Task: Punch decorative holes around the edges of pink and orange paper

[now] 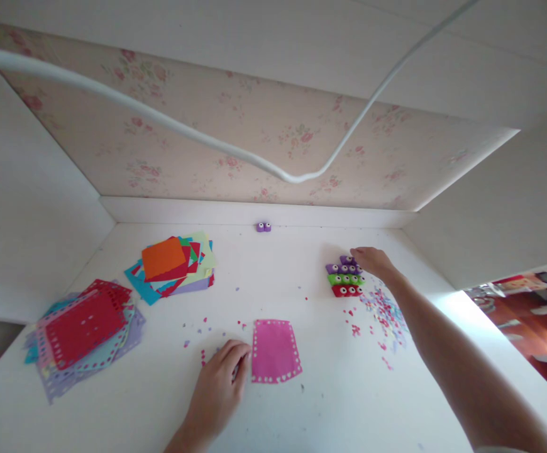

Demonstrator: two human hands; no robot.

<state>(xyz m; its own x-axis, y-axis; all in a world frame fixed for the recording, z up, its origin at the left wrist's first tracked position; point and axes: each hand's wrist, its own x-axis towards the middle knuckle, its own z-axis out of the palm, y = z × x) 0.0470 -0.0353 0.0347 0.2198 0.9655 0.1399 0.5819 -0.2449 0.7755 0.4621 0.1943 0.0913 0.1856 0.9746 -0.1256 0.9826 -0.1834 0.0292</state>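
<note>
On the white table a pink sheet of paper [276, 351] lies with small holes punched along its left, bottom and right edges. My left hand [221, 380] rests just left of it, fingers curled; whatever they may hold is hidden. Farther right, my right hand [371, 260] pinches at the right end of a purple paper punch [346, 260] with an eye-like front. That punch is at the back of a group of small punches: a purple row [344, 269], a green row [346, 279] and a red row [346, 290].
A pile of punched sheets [85, 327] lies at the left, with a stack of coloured paper [163, 259] behind it. Two purple punches [263, 227] stand by the back wall. Paper confetti [386, 314] is heaped under my right forearm. A white cable [254, 157] hangs across the front.
</note>
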